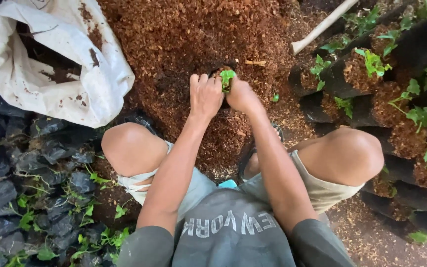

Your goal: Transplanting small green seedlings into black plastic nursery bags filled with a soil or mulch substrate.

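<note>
A small black nursery bag (222, 74) of brown husk holding a green seedling (227, 77) sits in the husk heap (184, 34), both the left hand (206, 95) and right hand (241, 95) curled around it, beside a white sack (50, 64) and filled seedling bags (362, 74).

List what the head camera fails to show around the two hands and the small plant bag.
- Black plant bag: mostly hidden behind the left hand and right hand.
- Seedling: only its top leaves show; the stem is behind the hands.
- Fingertips: curled out of sight, so neither grip can be judged.
- Pale stick: cut off by the top edge.
- White sack: its inside is in shadow.
</note>
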